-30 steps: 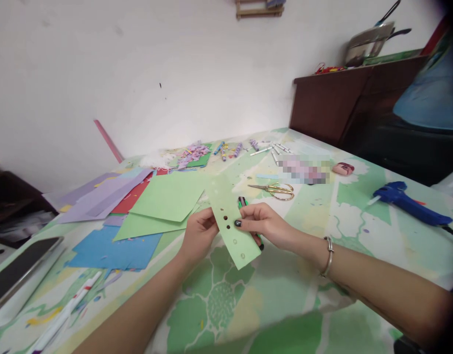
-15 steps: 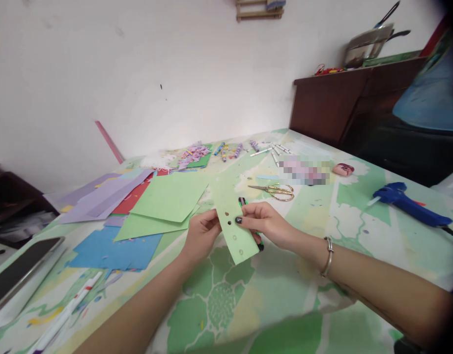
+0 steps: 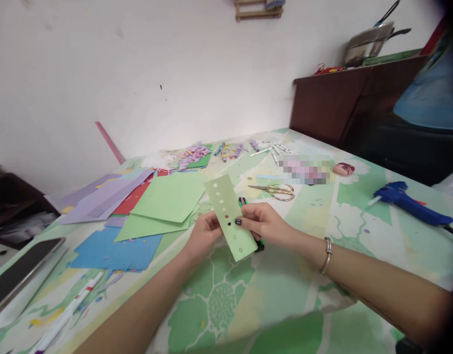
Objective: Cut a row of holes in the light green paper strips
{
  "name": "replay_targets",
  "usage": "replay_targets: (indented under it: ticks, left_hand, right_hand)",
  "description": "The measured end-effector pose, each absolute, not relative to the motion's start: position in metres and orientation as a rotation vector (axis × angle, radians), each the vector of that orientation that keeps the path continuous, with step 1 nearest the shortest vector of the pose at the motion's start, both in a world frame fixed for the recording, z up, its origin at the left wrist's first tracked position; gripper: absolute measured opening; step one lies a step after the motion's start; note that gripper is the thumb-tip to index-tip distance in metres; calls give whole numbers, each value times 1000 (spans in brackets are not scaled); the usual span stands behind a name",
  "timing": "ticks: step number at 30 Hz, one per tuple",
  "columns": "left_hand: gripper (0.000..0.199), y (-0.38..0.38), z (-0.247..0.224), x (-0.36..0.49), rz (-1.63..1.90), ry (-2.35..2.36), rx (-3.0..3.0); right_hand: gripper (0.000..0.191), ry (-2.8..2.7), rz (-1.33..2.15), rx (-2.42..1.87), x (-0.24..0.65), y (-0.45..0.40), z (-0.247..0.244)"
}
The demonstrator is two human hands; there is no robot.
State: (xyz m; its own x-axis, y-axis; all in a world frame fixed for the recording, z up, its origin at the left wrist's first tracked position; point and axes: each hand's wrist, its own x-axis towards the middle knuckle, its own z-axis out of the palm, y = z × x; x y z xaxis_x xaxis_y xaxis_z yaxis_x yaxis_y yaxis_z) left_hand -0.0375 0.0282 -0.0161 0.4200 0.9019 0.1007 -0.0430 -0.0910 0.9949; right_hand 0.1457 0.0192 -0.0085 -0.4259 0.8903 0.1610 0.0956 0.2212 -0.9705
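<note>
A light green paper strip with a row of several round holes is held slantwise over the table. My left hand pinches its left edge between thumb and fingers. On the right edge, my right hand presses its dark-nailed thumb on the front face. Between that hand and the strip sits a black-and-green tool, mostly covered, so its kind is hard to make out. Gold-handled scissors lie beyond my right hand. Larger light green sheets rest left of the strip.
Blue sheets, purple sheets, a phone and white pens lie to the left. At the back are paper scraps and markers. A blue glue gun and a pink eraser-like item are on the right.
The strip's upper end has tipped, so its far holes show more clearly. Both hands keep their hold and have barely shifted.
</note>
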Motion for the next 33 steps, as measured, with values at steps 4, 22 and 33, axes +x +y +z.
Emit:
replay_targets:
  ticks: [4, 22, 33]
  left_hand:
    - [33, 31, -20, -37, 954, 828, 1331]
    - [26, 42, -29, -38, 852, 1041, 1519]
    - [30, 21, -43, -30, 1122, 1350, 1553]
  right_hand:
    - [18, -1763, 1095, -1010, 146, 25, -13]
    - [34, -2363, 236, -1266, 167, 50, -31]
    - [39, -2346, 59, -1511, 167, 35, -34]
